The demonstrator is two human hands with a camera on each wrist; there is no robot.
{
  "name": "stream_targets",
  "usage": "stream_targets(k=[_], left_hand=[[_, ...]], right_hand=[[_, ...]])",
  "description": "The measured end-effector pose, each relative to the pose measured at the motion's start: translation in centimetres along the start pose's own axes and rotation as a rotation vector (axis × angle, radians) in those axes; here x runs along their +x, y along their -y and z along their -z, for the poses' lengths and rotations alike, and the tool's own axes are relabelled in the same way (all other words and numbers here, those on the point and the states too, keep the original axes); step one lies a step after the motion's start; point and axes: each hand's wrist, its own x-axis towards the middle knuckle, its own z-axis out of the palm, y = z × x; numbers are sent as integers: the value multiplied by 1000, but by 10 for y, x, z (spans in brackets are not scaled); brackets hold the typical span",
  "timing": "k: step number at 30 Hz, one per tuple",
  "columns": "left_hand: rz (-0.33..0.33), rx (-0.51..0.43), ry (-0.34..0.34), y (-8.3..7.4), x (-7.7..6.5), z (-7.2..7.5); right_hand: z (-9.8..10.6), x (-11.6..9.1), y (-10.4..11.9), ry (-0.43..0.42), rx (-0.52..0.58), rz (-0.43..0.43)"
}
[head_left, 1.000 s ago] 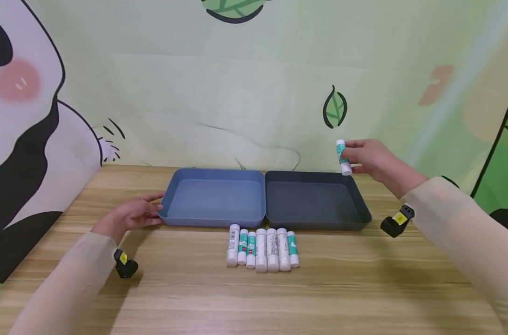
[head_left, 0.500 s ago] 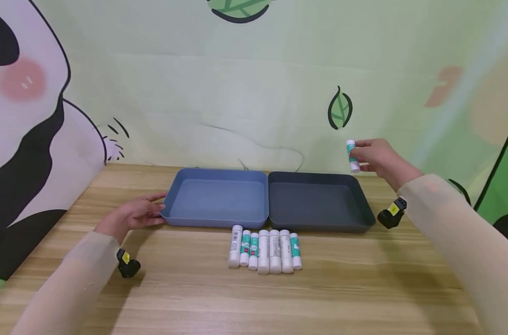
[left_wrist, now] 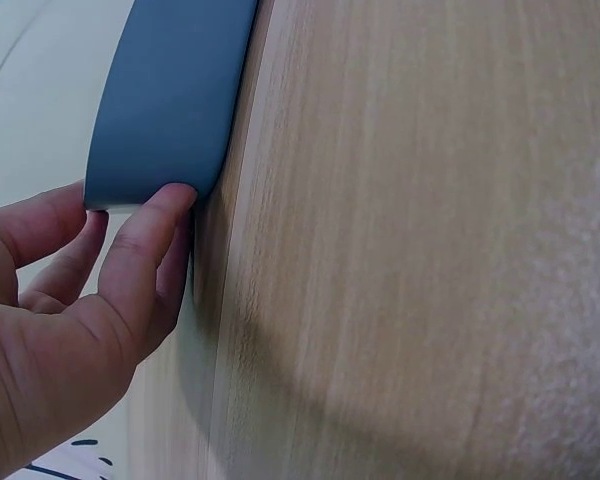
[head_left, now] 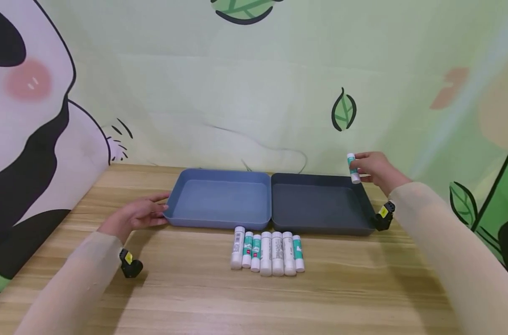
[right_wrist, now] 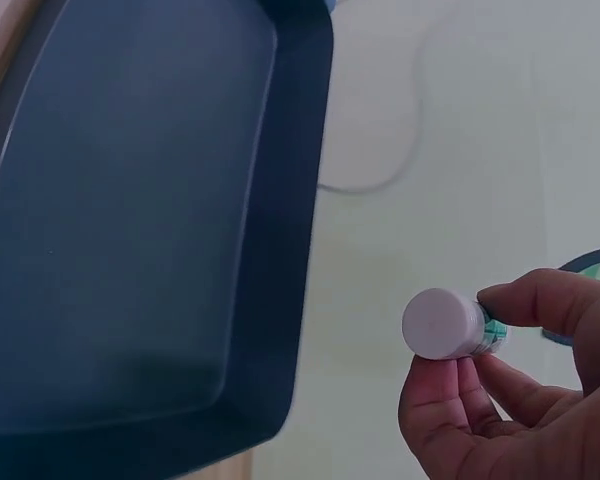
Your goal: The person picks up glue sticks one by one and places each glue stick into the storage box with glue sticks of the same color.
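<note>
In the head view my right hand (head_left: 377, 170) pinches a small glue stick (head_left: 353, 168) with a white cap and teal label, holding it nearly upright over the back right corner of the dark grey tray (head_left: 321, 228). The right wrist view has the white end of this glue stick (right_wrist: 442, 324) facing the camera, with thumb and fingertips around the label. My left hand (head_left: 138, 214) touches the left end of the blue tray (head_left: 220, 222). In the left wrist view its fingertips (left_wrist: 180, 193) rest against that tray's end wall, spread and slightly bent.
In front of the trays, a row of white and teal glue sticks (head_left: 266, 253) lies side by side on the wooden table (head_left: 186, 298). Both trays stand end to end. Behind them rises a printed wall cloth (head_left: 174, 93) with a panda and leaves.
My right hand moved slightly right with the glue stick, then came down toward the dark tray's back right corner. The left hand stays at the blue tray. The head view shifted slightly.
</note>
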Motion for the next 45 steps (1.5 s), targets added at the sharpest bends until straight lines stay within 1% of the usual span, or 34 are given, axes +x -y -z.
stream_targets(k=[6, 11, 15, 21, 25, 31, 39, 45], left_hand=[[8, -8, -2, 1, 0, -2], [5, -13, -1, 1, 0, -2], [9, -18, -2, 0, 0, -1], [10, -18, -5, 1, 1, 1], [10, -16, -2, 3, 2, 3], [1, -9, 5, 2, 3, 3], [-13, -22, 11, 2, 2, 2], [-10, -5, 9, 3, 4, 3]], right_hand=[[-6, 7, -17, 17, -1, -24], [-10, 10, -24, 31, -25, -38], [-12, 16, -30, 31, -43, -40], [-20, 27, -41, 17, -69, -56], [-24, 33, -48, 15, -73, -90], [-29, 42, -55, -15, -87, -128], [-35, 52, -56, -19, -177, -148], [-35, 56, -57, -20, -262, -131]])
